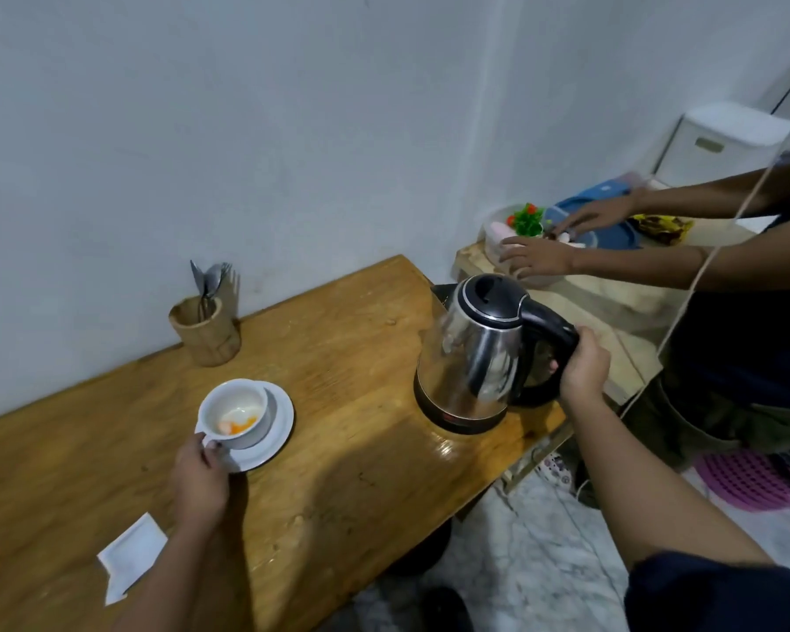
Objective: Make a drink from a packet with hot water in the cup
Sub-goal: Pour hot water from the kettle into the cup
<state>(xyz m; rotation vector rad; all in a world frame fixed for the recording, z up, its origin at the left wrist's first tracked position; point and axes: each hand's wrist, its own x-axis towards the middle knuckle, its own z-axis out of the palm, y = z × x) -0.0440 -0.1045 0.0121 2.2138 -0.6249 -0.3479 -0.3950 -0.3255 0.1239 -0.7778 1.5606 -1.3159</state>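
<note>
A white cup [236, 415] with orange and pale powder at its bottom stands tilted on a white saucer [280, 424] on the wooden table [338, 348]. My left hand [199, 481] grips the cup's handle at the near side. A steel kettle [470, 358] with a black lid leans to the left, its base just above the table at the right. My right hand [582, 369] is closed around its black handle. A torn white packet [131, 556] lies flat near the table's front edge, beside my left forearm.
A wooden holder [206, 333] with spoons and forks stands by the wall at the back. Another person's two hands [562, 241] reach over bowls and blue lids on a lower side table [603, 303] at the right. A thin cord [689, 289] hangs there.
</note>
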